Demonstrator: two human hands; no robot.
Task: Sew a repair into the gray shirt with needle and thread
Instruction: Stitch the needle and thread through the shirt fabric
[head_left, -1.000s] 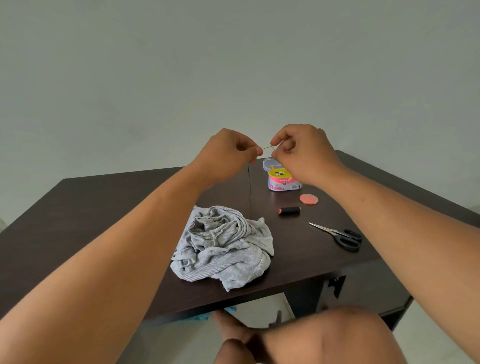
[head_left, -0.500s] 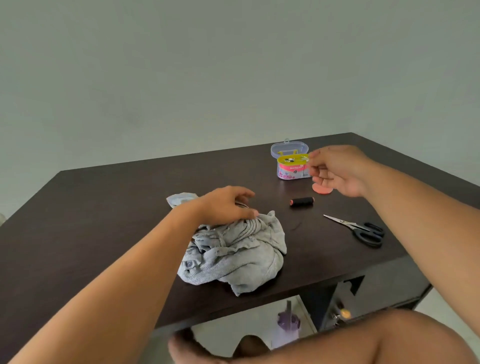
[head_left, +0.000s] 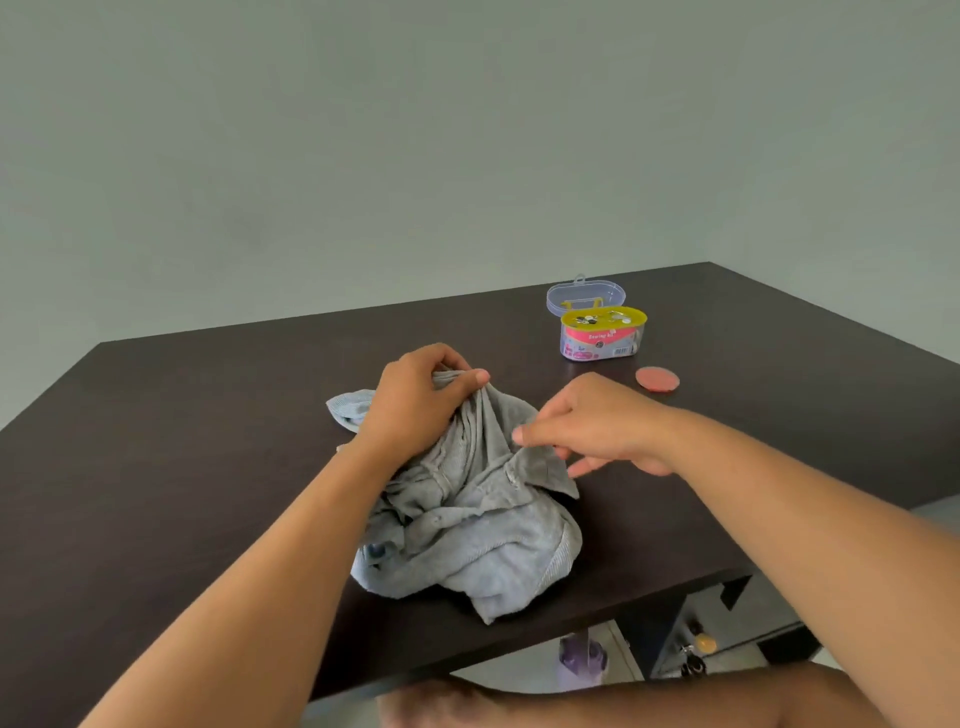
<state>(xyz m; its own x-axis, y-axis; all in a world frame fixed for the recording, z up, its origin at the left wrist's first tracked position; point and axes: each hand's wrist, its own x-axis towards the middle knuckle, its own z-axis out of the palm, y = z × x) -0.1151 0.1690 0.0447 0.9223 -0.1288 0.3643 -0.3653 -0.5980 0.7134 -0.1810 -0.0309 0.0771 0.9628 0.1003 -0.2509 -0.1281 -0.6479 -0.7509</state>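
— Both hands came down from threading; my left hand (head_left: 415, 410) now bunches the gray shirt (head_left: 467, 519) mid-table, right hand (head_left: 597, 426) reaching over it, fingers loose.

— Stitching started?

— None visible; I can't see the needle.

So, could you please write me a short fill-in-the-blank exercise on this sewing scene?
1. The left hand grips the gray ____.
2. The sewing kit has its lid ____.
3. The pink disc lies on the ____.
4. The right hand reaches toward the shirt with fingers ____.

Missing words: shirt; open; table; spread
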